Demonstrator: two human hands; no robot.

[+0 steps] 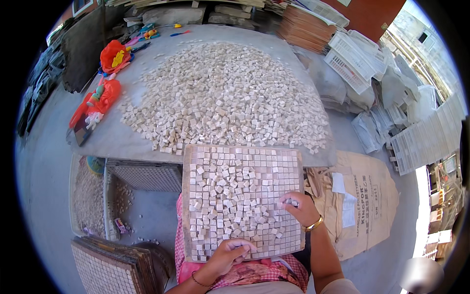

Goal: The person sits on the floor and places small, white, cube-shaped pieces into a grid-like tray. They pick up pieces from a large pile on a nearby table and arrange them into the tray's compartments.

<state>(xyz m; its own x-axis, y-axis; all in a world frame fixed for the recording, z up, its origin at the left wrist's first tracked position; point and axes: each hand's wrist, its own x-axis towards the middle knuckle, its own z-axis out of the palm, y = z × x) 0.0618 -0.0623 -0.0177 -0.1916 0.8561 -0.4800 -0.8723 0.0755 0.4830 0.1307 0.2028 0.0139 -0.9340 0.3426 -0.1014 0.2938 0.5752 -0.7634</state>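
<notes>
Head view on my end: a huge cube pile (225,93) hogs the worktop (110,132), orange bags (105,93) along its left edge. Brown sack (382,206) sits right of the gridded tray (292,232). Loose cubes (237,181) lie mid-tray, left of the right hand (299,208), beyond the left hand (230,255) at the near edge. Fingers are curled on both; can't tell if they've got cubes.

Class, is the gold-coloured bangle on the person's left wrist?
No, the gold-coloured bangle circles the wrist of the right hand, while a thin dark band circles that of the left hand.
</notes>
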